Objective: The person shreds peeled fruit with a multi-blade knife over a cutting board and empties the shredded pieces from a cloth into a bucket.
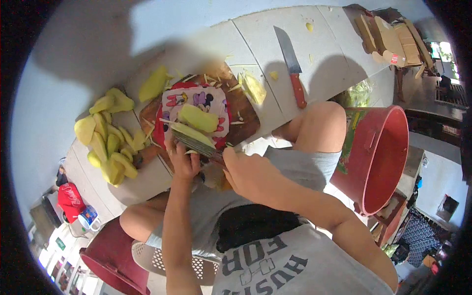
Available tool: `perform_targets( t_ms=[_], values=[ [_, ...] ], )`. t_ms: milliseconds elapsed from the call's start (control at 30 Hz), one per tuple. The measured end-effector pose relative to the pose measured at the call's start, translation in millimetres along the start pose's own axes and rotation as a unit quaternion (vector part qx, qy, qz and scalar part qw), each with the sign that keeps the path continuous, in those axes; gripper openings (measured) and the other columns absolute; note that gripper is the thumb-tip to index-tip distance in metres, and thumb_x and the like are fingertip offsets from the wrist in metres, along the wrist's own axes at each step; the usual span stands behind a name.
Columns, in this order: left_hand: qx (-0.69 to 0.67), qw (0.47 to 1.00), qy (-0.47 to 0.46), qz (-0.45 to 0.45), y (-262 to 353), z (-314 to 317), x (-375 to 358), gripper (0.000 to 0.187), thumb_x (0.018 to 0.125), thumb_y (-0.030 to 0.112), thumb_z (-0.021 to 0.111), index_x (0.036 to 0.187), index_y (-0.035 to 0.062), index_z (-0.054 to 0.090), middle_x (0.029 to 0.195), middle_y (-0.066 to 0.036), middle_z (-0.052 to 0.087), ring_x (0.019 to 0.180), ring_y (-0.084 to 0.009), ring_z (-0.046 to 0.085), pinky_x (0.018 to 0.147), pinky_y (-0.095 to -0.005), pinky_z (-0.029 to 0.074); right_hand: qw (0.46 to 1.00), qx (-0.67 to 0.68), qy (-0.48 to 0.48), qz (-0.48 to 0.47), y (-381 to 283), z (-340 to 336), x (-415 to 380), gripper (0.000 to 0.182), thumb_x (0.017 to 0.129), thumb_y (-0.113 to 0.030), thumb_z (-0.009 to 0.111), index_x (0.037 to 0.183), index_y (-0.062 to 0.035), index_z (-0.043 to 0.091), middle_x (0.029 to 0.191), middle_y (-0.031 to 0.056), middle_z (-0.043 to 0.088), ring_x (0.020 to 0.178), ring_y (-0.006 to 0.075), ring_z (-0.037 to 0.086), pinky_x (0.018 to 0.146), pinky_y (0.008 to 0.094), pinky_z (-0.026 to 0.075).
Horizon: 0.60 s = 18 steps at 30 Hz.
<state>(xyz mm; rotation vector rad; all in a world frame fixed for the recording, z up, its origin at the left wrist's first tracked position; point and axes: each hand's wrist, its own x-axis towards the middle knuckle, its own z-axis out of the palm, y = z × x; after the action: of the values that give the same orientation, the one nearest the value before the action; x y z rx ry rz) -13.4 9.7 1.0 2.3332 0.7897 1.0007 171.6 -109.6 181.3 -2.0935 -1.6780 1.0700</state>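
Observation:
My right hand is closed around the dark handle of a knife, its blade angled up and left. The blade lies along a peeled, pale green fruit piece. My left hand grips this piece from below, its fingers partly hidden behind fruit and blade. Beyond it, another peeled fruit piece rests on a red-edged cartoon-print cloth. The cloth lies on a round wooden board dotted with thin pale shreds.
Left of the board is a heap of fruit pieces. A larger knife with an orange-brown handle lies on the tiles. A red tub stands at right, another red tub at lower left. Cardboard sits at the far right.

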Motion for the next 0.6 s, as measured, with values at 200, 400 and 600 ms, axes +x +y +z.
perform_targets(
  t_ms=[200, 400, 600],
  values=[
    [-0.020, 1.000, 0.009, -0.018, 4, 0, 5, 0.035, 0.092, 0.028, 0.060, 0.115, 0.0017, 0.059, 0.128, -0.027, 0.050, 0.113, -0.0428, 0.049, 0.099, -0.0512, 0.038, 1.000, -0.025, 0.001, -0.004, 14, 21, 19, 0.018, 0.093, -0.012, 0.052, 0.103, 0.0025, 0.048, 0.071, 0.0220, 0.067, 0.068, 0.0406, 0.070, 0.057, 0.0492, 0.058],
    [-0.059, 0.998, 0.005, -0.004, 7, -3, 2, 0.035, 0.091, 0.025, 0.063, 0.120, 0.0058, 0.056, 0.126, -0.024, 0.049, 0.113, -0.0386, 0.050, 0.098, -0.0488, 0.040, 1.000, -0.014, 0.018, 0.014, 28, 50, 30, 0.019, 0.091, -0.010, 0.051, 0.105, 0.0029, 0.049, 0.077, 0.0240, 0.069, 0.070, 0.0430, 0.070, 0.060, 0.0516, 0.058],
    [-0.001, 1.000, 0.011, -0.006, 5, -3, 2, 0.039, 0.089, 0.023, 0.064, 0.121, 0.0021, 0.055, 0.128, -0.025, 0.047, 0.114, -0.0400, 0.050, 0.095, -0.0481, 0.042, 1.000, 0.003, -0.004, 0.024, -3, 3, -5, 0.025, 0.094, -0.018, 0.058, 0.099, 0.0010, 0.043, 0.072, 0.0239, 0.063, 0.065, 0.0449, 0.065, 0.057, 0.0524, 0.053]
  ],
)
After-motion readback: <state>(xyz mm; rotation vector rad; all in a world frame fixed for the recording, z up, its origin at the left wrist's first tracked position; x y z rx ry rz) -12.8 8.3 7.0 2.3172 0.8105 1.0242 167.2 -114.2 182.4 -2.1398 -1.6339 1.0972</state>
